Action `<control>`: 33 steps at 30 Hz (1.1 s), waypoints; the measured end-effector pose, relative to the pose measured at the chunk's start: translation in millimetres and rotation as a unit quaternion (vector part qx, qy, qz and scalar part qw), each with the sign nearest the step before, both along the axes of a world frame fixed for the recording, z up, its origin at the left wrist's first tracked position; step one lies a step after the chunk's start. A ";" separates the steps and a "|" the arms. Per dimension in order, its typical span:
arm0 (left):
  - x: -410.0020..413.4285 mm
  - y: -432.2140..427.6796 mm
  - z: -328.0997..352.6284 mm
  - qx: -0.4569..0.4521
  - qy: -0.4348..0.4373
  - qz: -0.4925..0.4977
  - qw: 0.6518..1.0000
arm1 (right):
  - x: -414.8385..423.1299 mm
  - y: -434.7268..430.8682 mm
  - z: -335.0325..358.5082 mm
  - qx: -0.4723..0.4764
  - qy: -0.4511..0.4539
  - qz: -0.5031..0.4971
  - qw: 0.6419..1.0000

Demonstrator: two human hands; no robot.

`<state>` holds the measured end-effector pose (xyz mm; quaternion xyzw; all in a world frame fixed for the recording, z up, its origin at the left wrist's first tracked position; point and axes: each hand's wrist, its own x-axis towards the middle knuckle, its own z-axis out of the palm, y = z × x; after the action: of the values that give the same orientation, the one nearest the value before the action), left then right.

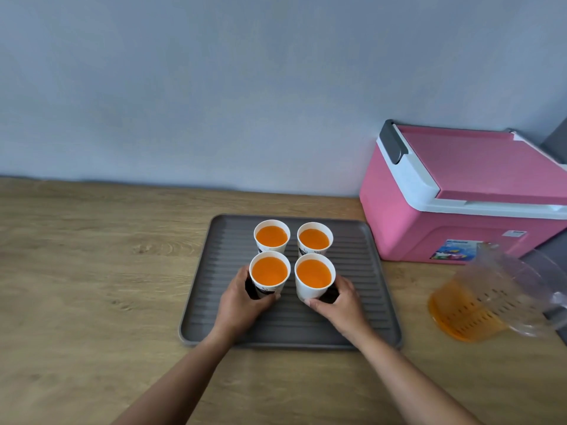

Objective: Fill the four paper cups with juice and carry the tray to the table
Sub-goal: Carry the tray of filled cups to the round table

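Note:
A grey ribbed tray (214,302) lies on the wooden counter. Four white paper cups stand on it in a tight square, all holding orange juice. My left hand (239,305) wraps the near left cup (269,273) from its left side. My right hand (337,302) wraps the near right cup (313,276) from its right side. The far left cup (271,236) and far right cup (314,239) stand untouched just behind them. A clear plastic pitcher (491,299) with a little orange juice left stands right of the tray.
A pink cooler box (445,210) with a white rim and closed lid sits at the back right, close to the tray's far right corner. A grey-blue wall (214,87) runs along the back of the wooden counter (92,271).

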<state>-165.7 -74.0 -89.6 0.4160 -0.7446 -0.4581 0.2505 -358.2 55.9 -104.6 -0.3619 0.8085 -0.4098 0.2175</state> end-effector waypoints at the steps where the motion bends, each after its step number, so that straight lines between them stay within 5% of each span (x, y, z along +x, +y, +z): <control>1: 0.0 0.1 0.1 0.002 -0.001 -0.001 1.000 | 0.1 0.0 0.2 0.000 0.000 0.000 1.000; 12: 11.1 -12.8 1.7 -0.002 -0.059 -0.054 0.997 | -11.0 12.5 12.0 0.013 -0.023 0.036 0.999; 19: 51.5 -75.2 14.6 -0.112 -0.117 0.073 0.984 | -58.5 30.5 23.3 -0.025 0.082 -0.126 0.988; 24: 51.1 -106.1 1.4 -0.076 -0.199 0.110 0.971 | -78.0 18.7 16.0 0.102 0.138 -0.201 0.964; 33: 30.9 -101.6 -5.4 -0.097 -0.310 0.109 0.940 | -79.1 2.2 21.6 0.217 0.173 -0.145 0.950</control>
<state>-134.9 -175.6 -94.9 0.5895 -0.7763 -0.2022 0.0945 -437.3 58.1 -83.0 -0.2500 0.9469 -0.1832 0.0857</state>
